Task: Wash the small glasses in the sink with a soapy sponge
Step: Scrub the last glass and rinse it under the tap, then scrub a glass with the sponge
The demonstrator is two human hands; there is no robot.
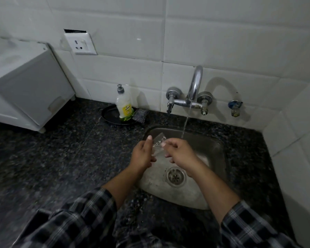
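Head: glass [158, 144] (tilted) in left hand [143, 155]

We see bare counter [61, 158] left of the sink [220, 158]. At the back the tap [195, 85] overhangs the sink, the soap bottle [124, 106] stands on its black plate [108, 115], and a white appliance [29, 83] blocks the far left.

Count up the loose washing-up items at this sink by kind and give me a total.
small glass: 1, held between the left hand and the right hand
dish soap bottle: 1
black plate: 1, under the bottle
dark scrub pad: 1, beside the bottle
Total: 4
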